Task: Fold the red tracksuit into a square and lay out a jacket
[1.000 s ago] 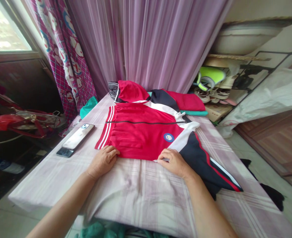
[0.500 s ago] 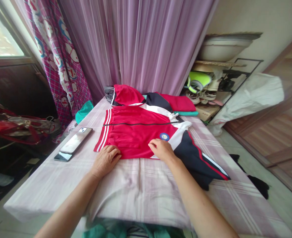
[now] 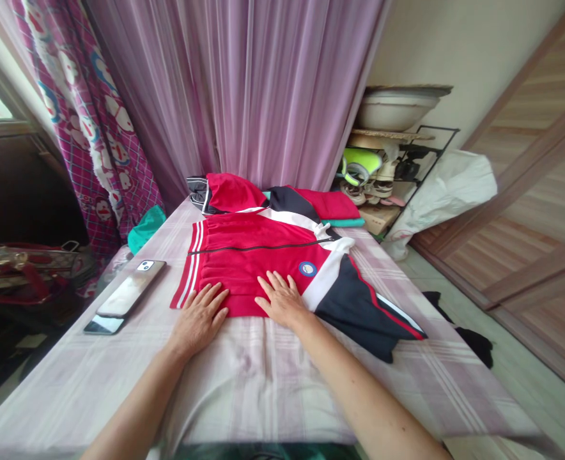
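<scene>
Both hands lie flat and open-palmed on the near edge of the red jacket (image 3: 258, 255), grasping nothing — left hand (image 3: 197, 318) by the striped hem, right hand (image 3: 281, 299) just short of the round badge (image 3: 307, 269). The jacket lies zipped on the desk (image 3: 263, 377), its dark sleeve (image 3: 366, 310) trailing toward the right edge. In my judgement the smoothing goes best with even pressure, palms sliding outward from the zip line so creases leave at the hem. Two phones (image 3: 122, 300) lie left, apart from the jacket. Beyond, folded garments (image 3: 282, 195) overlap; their number cannot be told. The shoe rack (image 3: 383, 179) contents are indistinct.
</scene>
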Action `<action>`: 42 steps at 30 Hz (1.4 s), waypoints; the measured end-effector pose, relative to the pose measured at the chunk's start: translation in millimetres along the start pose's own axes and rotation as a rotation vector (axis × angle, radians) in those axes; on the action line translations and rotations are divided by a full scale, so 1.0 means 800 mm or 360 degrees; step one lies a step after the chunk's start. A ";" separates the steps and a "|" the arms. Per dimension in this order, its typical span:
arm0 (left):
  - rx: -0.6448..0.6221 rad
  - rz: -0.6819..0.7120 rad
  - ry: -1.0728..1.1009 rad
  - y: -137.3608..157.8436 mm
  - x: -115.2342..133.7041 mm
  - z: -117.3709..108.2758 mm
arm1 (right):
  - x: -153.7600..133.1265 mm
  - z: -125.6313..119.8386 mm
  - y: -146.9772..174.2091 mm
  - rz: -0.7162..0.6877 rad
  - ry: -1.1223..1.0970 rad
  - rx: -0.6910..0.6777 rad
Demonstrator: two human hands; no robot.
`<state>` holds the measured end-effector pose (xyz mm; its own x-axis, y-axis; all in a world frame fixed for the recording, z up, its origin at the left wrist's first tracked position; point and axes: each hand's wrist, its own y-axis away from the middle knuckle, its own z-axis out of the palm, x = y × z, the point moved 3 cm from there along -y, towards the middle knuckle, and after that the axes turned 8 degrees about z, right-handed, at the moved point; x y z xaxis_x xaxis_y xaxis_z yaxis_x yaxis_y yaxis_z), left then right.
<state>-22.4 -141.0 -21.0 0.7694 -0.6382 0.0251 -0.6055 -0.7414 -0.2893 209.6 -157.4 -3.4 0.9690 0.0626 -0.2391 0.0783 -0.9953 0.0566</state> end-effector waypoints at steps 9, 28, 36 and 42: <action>-0.0002 0.0007 0.0010 0.000 0.007 -0.005 | 0.069 -0.023 -0.019 0.0224 0.0186 -0.0002; -0.0116 -0.0087 0.0178 -0.154 0.092 0.013 | 0.130 -0.027 -0.007 0.0406 0.0381 0.0175; -0.0177 -0.0267 -0.0009 -0.103 0.006 0.012 | 0.128 -0.026 -0.006 0.0375 0.0397 0.0226; -0.0050 -0.0359 -0.0031 -0.066 -0.056 0.001 | 0.130 -0.028 -0.006 0.0413 0.0360 0.0157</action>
<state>-24.5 -73.2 -7.4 0.8897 -0.4516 0.0670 -0.4234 -0.8711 -0.2487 315.4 -144.4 -7.3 0.9819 -0.1893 -0.0076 -0.1893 -0.9819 -0.0094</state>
